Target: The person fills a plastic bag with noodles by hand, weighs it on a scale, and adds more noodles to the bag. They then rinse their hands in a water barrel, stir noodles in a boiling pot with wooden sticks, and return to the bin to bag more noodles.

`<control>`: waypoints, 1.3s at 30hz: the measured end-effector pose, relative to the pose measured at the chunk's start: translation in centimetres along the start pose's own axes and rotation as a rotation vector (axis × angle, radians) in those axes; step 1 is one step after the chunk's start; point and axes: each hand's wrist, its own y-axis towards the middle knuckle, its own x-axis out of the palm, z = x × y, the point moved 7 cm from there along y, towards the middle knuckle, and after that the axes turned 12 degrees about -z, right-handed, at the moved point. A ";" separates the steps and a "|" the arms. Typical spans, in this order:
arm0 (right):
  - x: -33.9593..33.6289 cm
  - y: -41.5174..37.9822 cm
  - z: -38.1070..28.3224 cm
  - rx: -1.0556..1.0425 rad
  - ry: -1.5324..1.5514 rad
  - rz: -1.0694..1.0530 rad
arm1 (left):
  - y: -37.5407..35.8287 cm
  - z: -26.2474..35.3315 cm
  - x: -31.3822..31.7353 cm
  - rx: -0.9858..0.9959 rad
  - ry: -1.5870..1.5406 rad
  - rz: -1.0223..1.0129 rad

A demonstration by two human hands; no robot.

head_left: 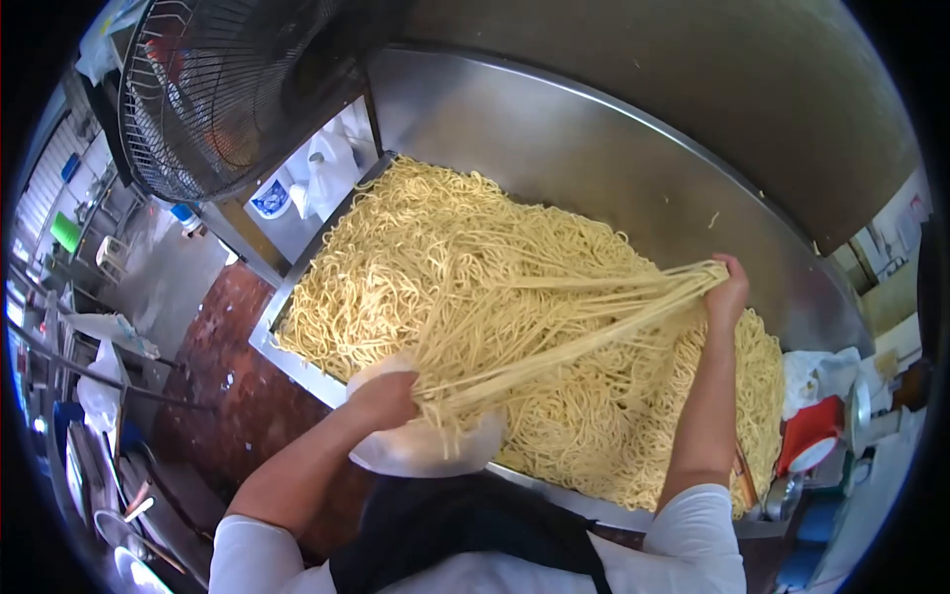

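Observation:
A thick heap of yellow noodles (396,267) fills a metal tray (297,371) with a tall steel back wall. My right hand (727,289), raised over the right part of the heap, is closed on the ends of long noodle strands. These strands stretch left and down across the heap. My left hand (388,401) is closed around more strands near the tray's front edge. Beneath and beside it lies a whitish translucent bowl or bag (396,450), partly hidden by my hand and the noodles.
A large fan (213,94) stands at the upper left, close to the tray. White plastic jugs (332,168) sit behind the tray's left end. At the right are a red item (811,433), a white bag and metal containers. Utensils crowd the lower left.

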 end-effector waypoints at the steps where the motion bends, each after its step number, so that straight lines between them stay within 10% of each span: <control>1: 0.6 0.6 2.2 0.099 -0.003 -0.063 | -0.3 -1.4 0.3 -0.064 0.025 -0.031; 5: 4.4 2.0 4.7 0.231 -0.197 -0.322 | -1.6 -4.0 1.2 -0.152 -0.031 -0.104; 8: 10.9 1.9 -0.2 0.056 -0.112 -1.121 | -3.1 -3.7 0.7 -0.169 -0.088 -0.091; 14: 24.9 -2.1 -24.4 -0.336 0.020 -1.119 | -2.8 -2.5 1.5 -0.074 -0.440 -0.107; 21: 41.7 -12.9 -29.2 -0.212 -0.165 -1.251 | -2.5 -1.7 2.4 0.061 -0.321 -0.078; 25: 34.9 -6.7 -29.8 0.213 0.354 -0.986 | -3.4 -1.1 1.8 0.128 -0.325 -0.067; 32: 10.5 10.5 -40.0 -0.287 0.803 -0.279 | -3.1 0.2 0.4 0.261 -0.241 0.032; 39: 3.2 4.4 -43.7 -0.505 0.748 -0.641 | -5.0 1.1 -1.4 0.355 -0.223 0.030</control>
